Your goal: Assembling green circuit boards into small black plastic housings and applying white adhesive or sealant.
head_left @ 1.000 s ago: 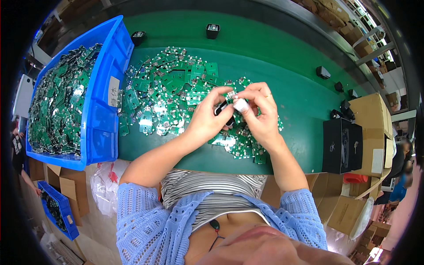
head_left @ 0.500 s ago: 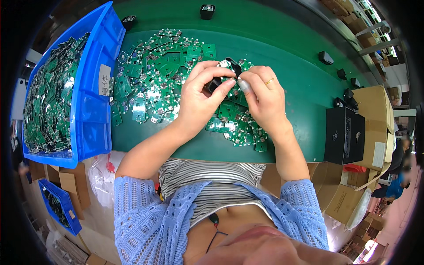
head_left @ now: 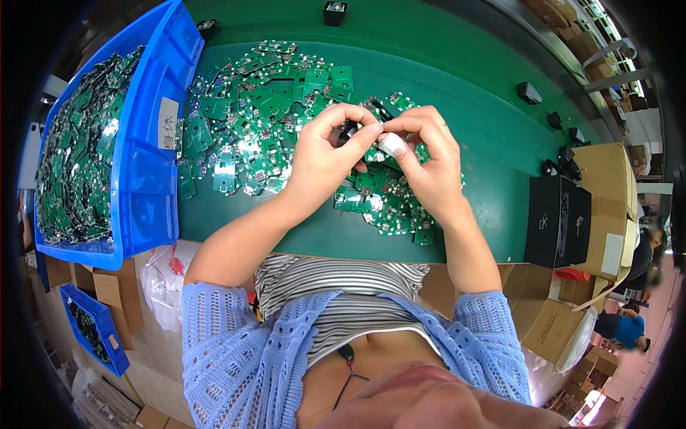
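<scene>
Head view: small glossy black plastic part (head_left: pixel 348 134), mostly hidden by fingers, located between the two hands above the boards. Left hand (head_left: pixel 325 154): thumb and fingers curled, gripping the black part. Right hand (head_left: pixel 431 161), white-wrapped thumb: fingertips drawn together beside the left's; whether they grip anything cannot be told. Loose green circuit boards (head_left: pixel 275 100): spread beyond and beneath the hands. Blue plastic bin (head_left: pixel 146 207): left boundary. Green tabletop (head_left: pixel 500 186): open rightward to black box (head_left: pixel 547 239); near edge under forearms.
</scene>
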`<action>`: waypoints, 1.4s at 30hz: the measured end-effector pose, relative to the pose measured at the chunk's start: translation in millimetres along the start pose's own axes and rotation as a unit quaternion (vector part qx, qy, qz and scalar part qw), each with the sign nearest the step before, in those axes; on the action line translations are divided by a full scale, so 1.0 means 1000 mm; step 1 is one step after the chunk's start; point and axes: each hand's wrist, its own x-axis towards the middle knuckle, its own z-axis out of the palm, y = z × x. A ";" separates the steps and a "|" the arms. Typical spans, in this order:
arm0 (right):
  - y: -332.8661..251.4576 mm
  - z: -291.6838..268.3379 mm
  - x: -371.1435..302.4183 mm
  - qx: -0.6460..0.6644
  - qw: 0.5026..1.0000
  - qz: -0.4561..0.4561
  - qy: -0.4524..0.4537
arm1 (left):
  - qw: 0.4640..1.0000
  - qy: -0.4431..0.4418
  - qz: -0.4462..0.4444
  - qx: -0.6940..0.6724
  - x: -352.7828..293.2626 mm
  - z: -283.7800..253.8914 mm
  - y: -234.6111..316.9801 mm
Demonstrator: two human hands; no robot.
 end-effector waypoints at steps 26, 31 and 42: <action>0.012 -0.003 0.001 -0.128 0.974 -0.184 0.024 | 0.985 0.035 0.118 0.120 -0.004 0.004 0.001; 0.011 -0.006 0.001 -0.174 0.960 -0.220 0.006 | 0.950 0.049 0.202 0.233 -0.003 0.002 0.002; 0.008 -0.004 -0.001 -0.157 0.962 -0.223 -0.001 | 0.934 0.048 0.238 0.261 -0.006 0.003 0.000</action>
